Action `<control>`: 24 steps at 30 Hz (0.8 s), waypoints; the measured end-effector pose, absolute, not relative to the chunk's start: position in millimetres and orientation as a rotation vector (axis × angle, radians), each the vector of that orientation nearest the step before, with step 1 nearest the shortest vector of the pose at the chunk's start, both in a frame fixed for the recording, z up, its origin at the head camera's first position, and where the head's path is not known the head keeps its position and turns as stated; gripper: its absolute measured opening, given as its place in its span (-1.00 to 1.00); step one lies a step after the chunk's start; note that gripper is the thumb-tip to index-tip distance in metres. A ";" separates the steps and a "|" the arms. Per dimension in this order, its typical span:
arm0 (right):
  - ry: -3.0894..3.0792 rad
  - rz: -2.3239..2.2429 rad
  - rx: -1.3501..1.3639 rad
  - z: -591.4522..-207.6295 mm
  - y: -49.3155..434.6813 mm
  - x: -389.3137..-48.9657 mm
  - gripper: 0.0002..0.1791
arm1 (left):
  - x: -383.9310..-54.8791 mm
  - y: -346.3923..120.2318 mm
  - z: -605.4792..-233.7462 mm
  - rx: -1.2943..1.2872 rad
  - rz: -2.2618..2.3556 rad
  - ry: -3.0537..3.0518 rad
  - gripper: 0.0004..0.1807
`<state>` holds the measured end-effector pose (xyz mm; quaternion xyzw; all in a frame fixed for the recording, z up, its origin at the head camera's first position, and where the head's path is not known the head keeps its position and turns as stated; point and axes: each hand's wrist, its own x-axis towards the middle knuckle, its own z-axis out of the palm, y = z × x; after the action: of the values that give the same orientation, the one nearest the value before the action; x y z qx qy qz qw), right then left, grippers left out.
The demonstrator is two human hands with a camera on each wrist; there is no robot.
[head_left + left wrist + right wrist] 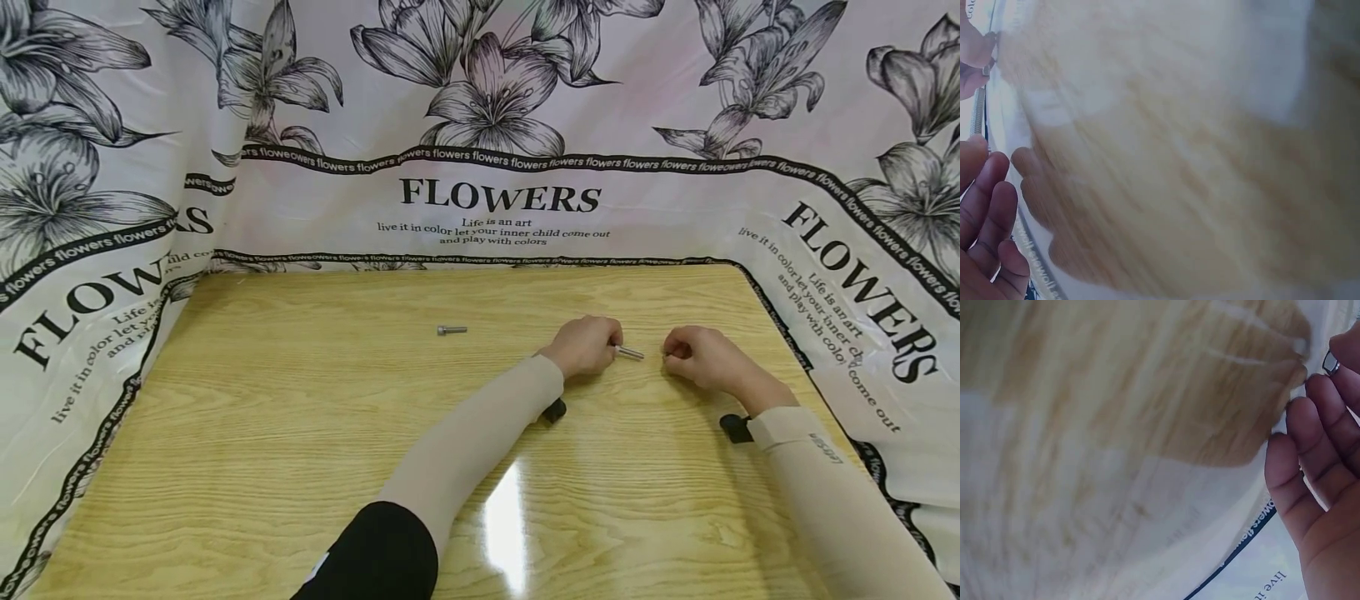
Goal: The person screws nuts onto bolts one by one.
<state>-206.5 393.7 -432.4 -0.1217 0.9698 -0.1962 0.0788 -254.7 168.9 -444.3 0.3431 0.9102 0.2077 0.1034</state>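
My left hand [585, 347] pinches a silver bolt [630, 353] between thumb and fingers, its threaded shank pointing right toward the other hand. In the left wrist view the bolt's thread [978, 112] shows at the edge, its head hidden by the fingers. Just to the right, my right hand [703, 360] pinches a small metal nut [1330, 363] between thumb and index finger. A short gap separates the shank's end from that hand in the head view. Another silver socket-head bolt [452, 331] lies on the table, left of both hands.
A yellow wood-grain table [247, 433] lies under both hands. White cloth printed with flowers [495, 108] rises behind it and along both sides. A dark wrist camera [736, 428] sits under the right wrist, another [555, 411] under the left.
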 end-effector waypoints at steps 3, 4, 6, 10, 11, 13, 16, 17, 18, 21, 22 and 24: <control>2.921 -0.593 -0.378 -432.3 394.3 -205.8 -0.88 | -254.4 166.7 -445.3 1.010 0.655 2.674 -0.92; 2.927 -0.591 -0.378 -431.7 394.2 -205.3 -0.87 | -254.3 166.3 -445.6 1.009 0.666 2.670 -0.92; 2.934 -0.590 -0.370 -430.7 393.8 -204.0 -0.87 | -253.7 165.0 -445.7 1.013 0.691 2.659 -0.92; 2.948 -0.619 -0.361 -428.9 392.3 -201.4 -0.85 | -251.4 162.7 -443.9 1.020 0.740 2.630 -0.91; 2.954 -0.627 -0.360 -428.5 391.8 -200.5 -0.85 | -250.7 162.0 -443.3 1.020 0.752 2.624 -0.91; 2.968 -0.639 -0.370 -427.9 390.7 -199.4 -0.85 | -249.2 160.6 -442.4 1.016 0.774 2.616 -0.91; 2.990 -0.638 -0.386 -428.0 389.4 -197.6 -0.85 | -246.6 157.9 -441.1 1.012 0.806 2.611 -0.92; 2.997 -0.639 -0.393 -428.3 389.1 -197.2 -0.85 | -245.9 156.9 -440.8 1.013 0.815 2.610 -0.92; 3.004 -0.642 -0.400 -428.6 388.8 -196.8 -0.84 | -245.3 156.2 -440.5 1.015 0.821 2.610 -0.92; 3.022 -0.648 -0.417 -429.5 388.2 -195.2 -0.82 | -244.1 153.5 -439.4 1.027 0.836 2.607 -0.93; 3.025 -0.652 -0.422 -429.6 388.0 -194.9 -0.81 | -243.8 152.6 -439.2 1.031 0.839 2.604 -0.93; 3.028 -0.660 -0.424 -429.8 387.4 -193.8 -0.81 | -243.4 151.2 -439.0 1.039 0.842 2.602 -0.94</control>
<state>-193.8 387.4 -429.8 -0.1356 0.9680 -0.2112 0.0070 -243.4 151.2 -439.0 0.3531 0.8842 0.2862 0.1078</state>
